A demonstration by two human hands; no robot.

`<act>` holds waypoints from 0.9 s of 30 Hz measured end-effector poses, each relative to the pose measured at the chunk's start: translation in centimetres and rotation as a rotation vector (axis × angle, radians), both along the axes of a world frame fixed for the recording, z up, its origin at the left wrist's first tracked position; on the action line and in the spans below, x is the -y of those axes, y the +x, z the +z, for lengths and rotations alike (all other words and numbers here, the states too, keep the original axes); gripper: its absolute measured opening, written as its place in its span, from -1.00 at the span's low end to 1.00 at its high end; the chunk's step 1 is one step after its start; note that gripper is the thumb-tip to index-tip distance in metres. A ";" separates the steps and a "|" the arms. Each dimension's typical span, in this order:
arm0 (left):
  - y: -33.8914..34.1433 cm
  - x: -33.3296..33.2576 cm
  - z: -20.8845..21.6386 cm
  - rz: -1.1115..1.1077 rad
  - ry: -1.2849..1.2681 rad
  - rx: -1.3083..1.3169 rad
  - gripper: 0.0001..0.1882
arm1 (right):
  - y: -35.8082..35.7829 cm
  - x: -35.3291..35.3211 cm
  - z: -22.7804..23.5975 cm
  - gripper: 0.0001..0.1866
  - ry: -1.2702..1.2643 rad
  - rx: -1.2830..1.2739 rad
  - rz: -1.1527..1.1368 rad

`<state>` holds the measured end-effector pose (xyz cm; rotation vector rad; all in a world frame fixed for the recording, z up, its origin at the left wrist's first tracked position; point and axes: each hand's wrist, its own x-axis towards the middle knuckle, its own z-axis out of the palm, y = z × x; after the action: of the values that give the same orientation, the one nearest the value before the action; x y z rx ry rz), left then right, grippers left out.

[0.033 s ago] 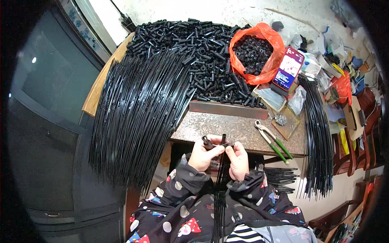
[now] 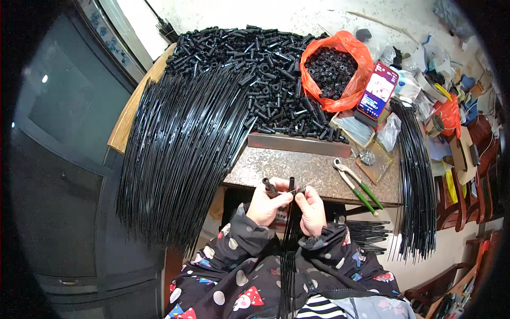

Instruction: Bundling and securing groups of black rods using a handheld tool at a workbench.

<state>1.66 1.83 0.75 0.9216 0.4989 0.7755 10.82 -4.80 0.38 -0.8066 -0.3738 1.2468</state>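
Note:
My left hand is closed round a short black plastic sleeve whose open end points up and away from me. Opposite it, the thumb and fingers of my right hand pinch a small dark ribbed piece, with thin wire-like strands sticking out beside it. The fingertips of both hands nearly meet. Between them stands another black tube end. Below, long thin black rods run down over my lap; whether they join the pieces in my hands is hidden.
Black rods and loose black sleeves cover the table's left and back, behind a metal bar. At right are a red bag of small black parts, a phone, green-handled pincers and more rods.
Both hands have shifted very slightly to the left with the pieces they hold. Everything else stays where it was.

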 end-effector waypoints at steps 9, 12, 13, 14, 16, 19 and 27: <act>-0.6 -1.4 0.9 0.163 1.119 -0.449 -0.82 | -0.4 -0.1 -1.2 -0.90 0.041 0.029 -0.099; -0.7 -1.0 1.5 0.063 0.707 -0.333 -0.82 | 0.0 -0.1 -0.6 -0.85 0.021 -0.010 0.005; -0.9 -0.8 1.7 -0.032 0.281 -0.235 -0.83 | 0.0 -0.2 -0.8 -0.81 0.002 -0.067 0.093; -1.1 -0.7 1.4 -0.037 0.156 -0.189 -0.82 | 0.1 0.0 -1.7 -0.70 0.122 -0.060 0.188; -1.6 -1.0 1.0 -0.103 0.185 -0.145 -0.83 | 0.0 0.1 -1.2 -0.70 0.107 -0.103 0.248; -1.7 -1.0 2.3 -0.154 0.260 -0.163 -0.86 | 0.0 0.1 -1.0 -0.72 0.084 -0.147 0.327; -2.5 -2.8 1.4 -0.304 0.491 -0.195 -0.89 | 0.2 0.7 -0.5 -0.71 0.134 -0.218 0.429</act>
<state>-0.84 4.59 2.19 1.5016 0.3280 0.5375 11.02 -5.48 -0.07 -0.4810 -0.4623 1.6733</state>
